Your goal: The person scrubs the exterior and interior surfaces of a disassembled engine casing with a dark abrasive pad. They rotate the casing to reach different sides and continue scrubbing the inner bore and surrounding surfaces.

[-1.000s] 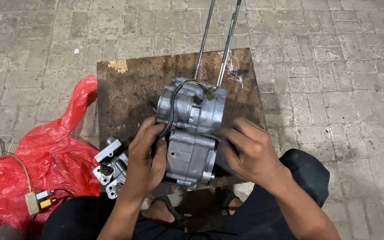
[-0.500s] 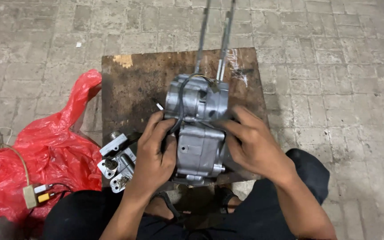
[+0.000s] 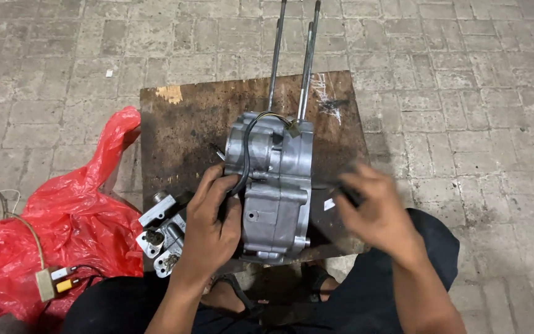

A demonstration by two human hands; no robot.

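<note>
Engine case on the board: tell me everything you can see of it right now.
The engine case is a grey cast-metal housing, dull and a bit grimy, standing on a dark, stained wooden board. Long thin metal rods rise from its far end, pointing away from the person. A black cable loops over its left side to a small connector near the top. The left hand grips its left edge; the right hand, blurred, is just off its right side, apart from it.

Right hand [image 3: 372,210] blurred; rods [image 3: 309,55] cut off above.
</note>
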